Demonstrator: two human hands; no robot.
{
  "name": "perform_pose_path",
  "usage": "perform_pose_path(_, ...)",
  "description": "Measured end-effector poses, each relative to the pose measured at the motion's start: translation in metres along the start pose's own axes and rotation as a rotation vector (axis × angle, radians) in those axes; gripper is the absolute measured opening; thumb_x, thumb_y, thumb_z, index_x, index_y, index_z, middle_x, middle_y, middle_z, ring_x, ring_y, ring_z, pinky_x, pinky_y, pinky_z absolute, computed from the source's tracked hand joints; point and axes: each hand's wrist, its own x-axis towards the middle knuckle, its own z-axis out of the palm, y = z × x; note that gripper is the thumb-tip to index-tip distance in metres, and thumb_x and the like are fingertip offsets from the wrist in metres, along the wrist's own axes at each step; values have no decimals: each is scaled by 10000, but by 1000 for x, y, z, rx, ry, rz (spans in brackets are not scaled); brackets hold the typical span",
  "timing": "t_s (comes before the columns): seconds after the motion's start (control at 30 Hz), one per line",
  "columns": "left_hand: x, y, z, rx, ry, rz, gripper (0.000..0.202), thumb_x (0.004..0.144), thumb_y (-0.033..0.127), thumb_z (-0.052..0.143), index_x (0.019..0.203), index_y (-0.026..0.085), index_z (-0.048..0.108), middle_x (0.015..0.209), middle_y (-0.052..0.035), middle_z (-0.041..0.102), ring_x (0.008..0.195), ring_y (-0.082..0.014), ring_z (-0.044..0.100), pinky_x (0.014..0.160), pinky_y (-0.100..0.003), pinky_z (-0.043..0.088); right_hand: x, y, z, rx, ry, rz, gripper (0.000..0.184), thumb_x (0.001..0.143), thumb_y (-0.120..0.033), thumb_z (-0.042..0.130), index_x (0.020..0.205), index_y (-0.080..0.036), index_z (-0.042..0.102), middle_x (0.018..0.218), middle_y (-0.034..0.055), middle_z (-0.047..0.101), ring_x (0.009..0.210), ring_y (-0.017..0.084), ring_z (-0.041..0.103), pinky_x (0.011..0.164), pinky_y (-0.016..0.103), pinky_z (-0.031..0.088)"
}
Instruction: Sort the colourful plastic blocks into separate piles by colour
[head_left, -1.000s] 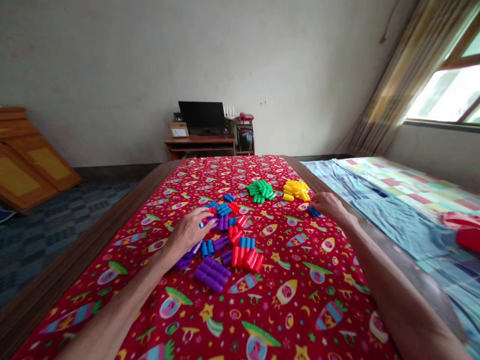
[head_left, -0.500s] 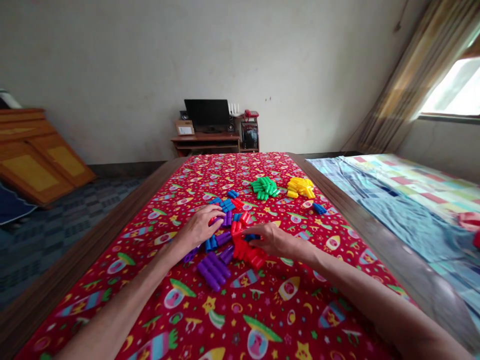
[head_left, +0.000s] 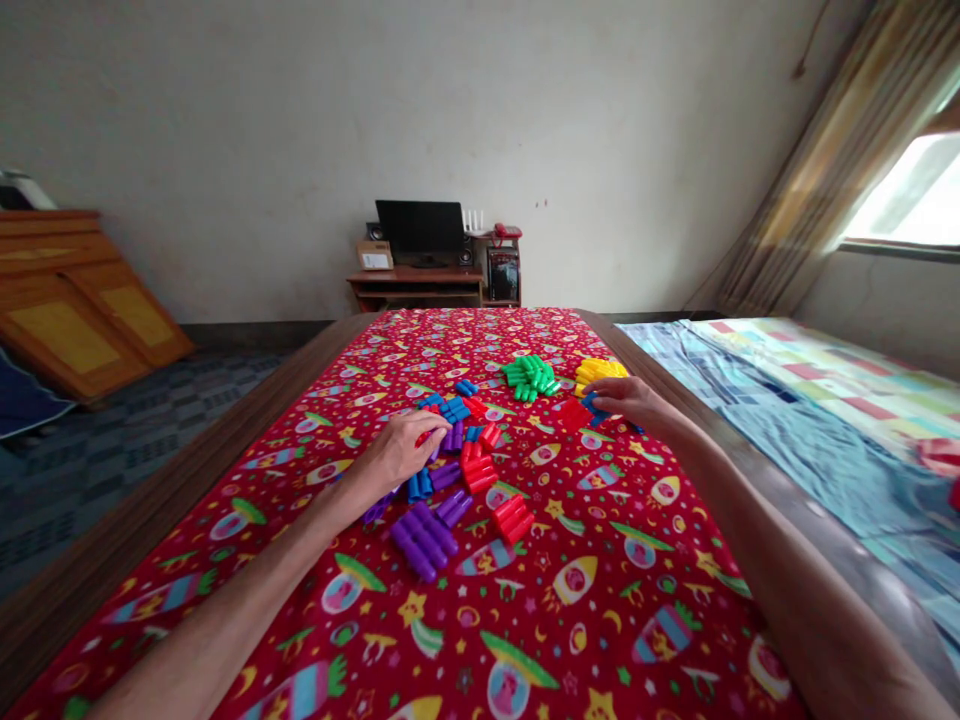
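The cloth (head_left: 570, 640) lies on the table (head_left: 247, 420); on it, left of centre, spread the scattered blocks (head_left: 424, 540), with the left hand (head_left: 401, 445) at their left side; behind and to the right sits the middle pile (head_left: 529, 377); right of that, the right pile (head_left: 600, 373); just before the right pile is the right hand (head_left: 634, 398), the held blocks (head_left: 596, 405) at its fingertips; beyond the table, against the wall (head_left: 300, 130), stands the desk (head_left: 416, 275), the monitor (head_left: 420, 232) on it between the box (head_left: 374, 255), left, and the phone (head_left: 507, 231), right; the cabinet (head_left: 97, 310) stands left of the table, the bed (head_left: 832, 370) right.
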Motion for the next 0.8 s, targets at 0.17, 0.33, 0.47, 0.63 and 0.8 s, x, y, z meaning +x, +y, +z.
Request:
perform_pose_path(0.17,-2,56,9,-92,-13,5,424,955,422,433,1266,179,588,1238,-105,664,1149,-237,613,1007,-359,475,-5,-29,65,178,-128,-150,386,732,-409,697,988,-120,709,843,63,717,703,157,650,671,286,532)
perform_pose_path(0.33,-12,78,23,20,-70,-107,455,919,467,518,1301,220,544,1147,-87,709,998,-258,680,857,-342,529,-21,-62,108,151,-247,-319,270,826,-315,622,1025,-148,697,925,68,727,802,174,674,727,294,536)
perform_pose_path(0.47,-10,64,15,61,-157,-113,321,919,419,514,1169,246,616,976,-51,748,856,-237,708,744,-302,532,-10,-47,77,-19,-58,-231,229,814,-268,627,995,-153,705,843,59,731,739,178,670,679,289,525)
perform_pose_path(0.63,-3,38,4,135,-181,-87,239,852,387,567,1016,253,680,957,-40,741,911,-244,687,845,-332,523,0,-9,4,-406,18,-9,193,750,-200,642,907,-163,749,729,40,715,619,156,632,583,251,467)
perform_pose_path(0.8,0,16,-3,164,-107,-77,278,815,293,555,1038,196,690,1036,-81,706,1008,-251,645,950,-366,497,-3,7,-25,-823,-66,137,133,714,-134,615,704,-167,744,674,55,679,651,173,618,591,251,420)
